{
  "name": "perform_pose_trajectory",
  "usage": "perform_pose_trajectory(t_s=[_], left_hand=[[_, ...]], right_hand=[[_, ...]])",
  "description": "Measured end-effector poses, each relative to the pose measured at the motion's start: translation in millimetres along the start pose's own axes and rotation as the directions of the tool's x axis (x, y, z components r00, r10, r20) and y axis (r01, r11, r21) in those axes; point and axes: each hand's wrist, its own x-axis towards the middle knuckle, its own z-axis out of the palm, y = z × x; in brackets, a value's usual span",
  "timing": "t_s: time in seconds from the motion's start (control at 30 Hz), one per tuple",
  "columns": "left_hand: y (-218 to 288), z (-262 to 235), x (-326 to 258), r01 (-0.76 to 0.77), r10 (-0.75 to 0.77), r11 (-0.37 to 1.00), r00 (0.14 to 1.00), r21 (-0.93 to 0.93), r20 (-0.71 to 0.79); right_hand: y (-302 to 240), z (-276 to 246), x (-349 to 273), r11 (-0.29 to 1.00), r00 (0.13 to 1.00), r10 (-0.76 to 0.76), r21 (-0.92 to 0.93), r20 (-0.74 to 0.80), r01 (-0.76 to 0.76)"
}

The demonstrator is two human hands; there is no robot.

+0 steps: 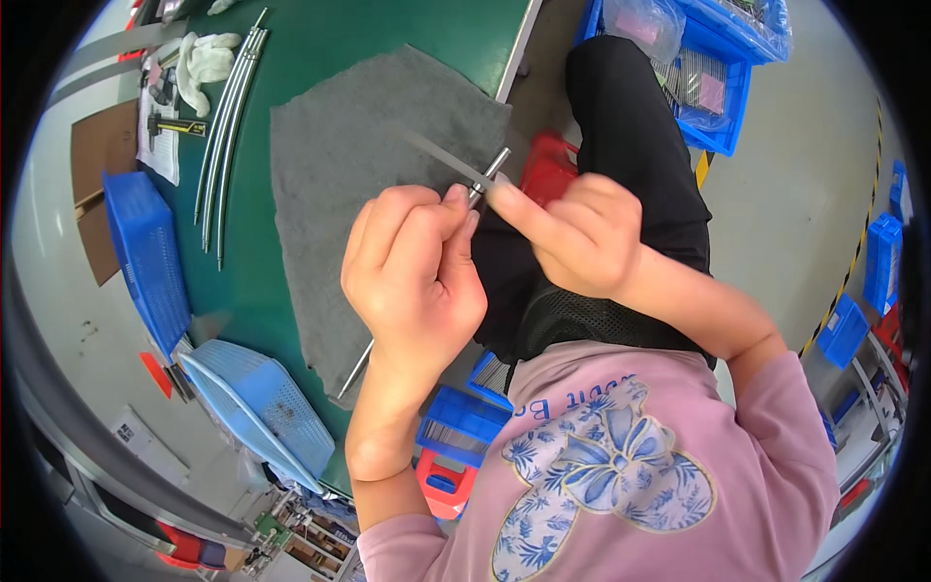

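My left hand [412, 267] is closed round a slim shiny metal rod [501, 160]. One end of the rod sticks out past my fingertips, and its other end slants down behind my wrist to the near edge of the grey cloth. My right hand [587, 233] pinches one end of a narrow flat grey strip [444, 156], with the index finger stretched along it. The strip crosses the rod just beyond my left fingertips and seems to touch it. Motion blurs its far end, so its exact kind is unclear. Below both lies the grey cloth [339, 165].
Several metal rods [225, 145] lie together on the green table [388, 24], near a white glove [206, 63] and a caliper [181, 126]. Blue baskets [145, 252] stand along the left edge. Blue bins [732, 126] holding parts are at upper right, beside a red stool [549, 167].
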Motion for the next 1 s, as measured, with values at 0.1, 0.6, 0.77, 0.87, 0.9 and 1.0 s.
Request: perform_pose_trajectory(t_s=[0.1, 0.6, 0.77, 0.87, 0.9, 1.0], left_hand=[[0, 4, 0, 0.028, -0.028, 1.000, 1.000, -0.005, 0.011], [2, 1, -2, 0.025, -0.025, 1.000, 1.000, 0.001, 0.012], [-2, 5, -1, 0.047, -0.047, 0.998, 0.999, -0.033, -0.013], [0, 2, -2, 0.030, -0.030, 1.000, 1.000, -0.001, 0.000], [0, 7, 1, 0.001, -0.001, 1.000, 1.000, 0.005, 0.006], [-1, 6, 2, 0.028, -0.028, 0.999, 1.000, -0.025, -0.013]], right_hand=[[14, -6, -24, 0.998, 0.998, -0.057, 0.007, -0.003, 0.057], [-12, -61, 22, 0.993, 0.936, 0.078, -0.107, 0.342, -0.044], [-7, -40, 60, 0.986, 0.925, 0.044, -0.163, 0.377, 0.019], [-12, -67, 34, 0.986, 0.895, 0.092, -0.163, 0.437, -0.022], [-12, -71, 34, 0.982, 0.894, 0.128, -0.183, 0.429, -0.053], [-2, -39, 55, 0.994, 0.935, 0.064, -0.105, 0.349, -0.029]])
